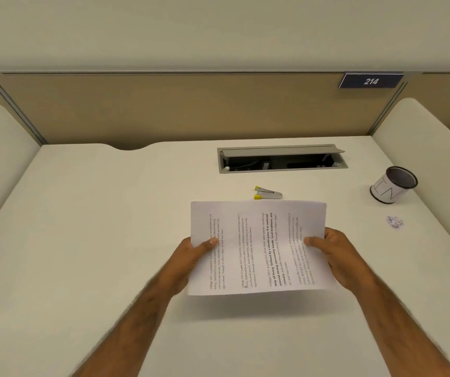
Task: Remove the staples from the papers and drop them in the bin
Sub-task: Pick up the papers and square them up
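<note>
We log the papers (pixel 259 248) held just above the desk (pixel 109 213) in front of the body, print running sideways. The left hand (pixel 188 257) pinches the left edge, thumb on top and the other fingers hidden beneath, and the right hand (pixel 335 257) pinches the right edge likewise. Just past the sheets' far edge a yellow-tipped metal tool (pixel 268 193) lies on the desk. The bin (pixel 392 186) — a mesh cup in a white wrap — stands well apart at far right, a small crumpled scrap (pixel 394 222) near it.
</note>
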Motion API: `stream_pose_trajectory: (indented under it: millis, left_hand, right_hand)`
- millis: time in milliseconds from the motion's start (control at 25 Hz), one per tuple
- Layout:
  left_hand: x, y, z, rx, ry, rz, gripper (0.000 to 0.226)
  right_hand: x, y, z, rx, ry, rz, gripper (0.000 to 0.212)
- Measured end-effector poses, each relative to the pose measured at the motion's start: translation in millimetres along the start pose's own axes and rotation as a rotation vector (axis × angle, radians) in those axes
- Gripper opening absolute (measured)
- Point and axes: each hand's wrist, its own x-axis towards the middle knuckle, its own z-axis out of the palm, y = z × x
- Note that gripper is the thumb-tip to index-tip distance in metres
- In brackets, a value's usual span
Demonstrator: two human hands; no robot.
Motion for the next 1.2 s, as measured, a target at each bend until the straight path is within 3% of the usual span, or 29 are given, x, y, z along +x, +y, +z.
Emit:
stream_pose_trajectory:
  millis: [360, 720, 1080, 1200]
  left_hand:
    - [-11.2, -6.0, 17.7, -0.140, 0.108, -0.146, 0.031]
    - [-14.0, -28.9, 17.0, -0.144, 0.147, -0.171, 0.035]
    - [3.4, -28.1, 23.7, -0.207, 0.180, -0.146, 0.039]
    - [9.7, -25.9, 19.9, -0.224, 0.189, -0.153, 0.039]
  right_hand:
    - [31.9, -4.0, -4.1, 0.003, -0.091, 0.143, 0.021]
    - [44.1, 10.2, -3.8, -0.234, -0.177, 0.180, 0.021]
    - [70.0, 0.7, -5.6, -0.305, -0.173, 0.207, 0.018]
    - [86.9, -8.8, -2.2, -0.388, -0.031, 0.207, 0.035]
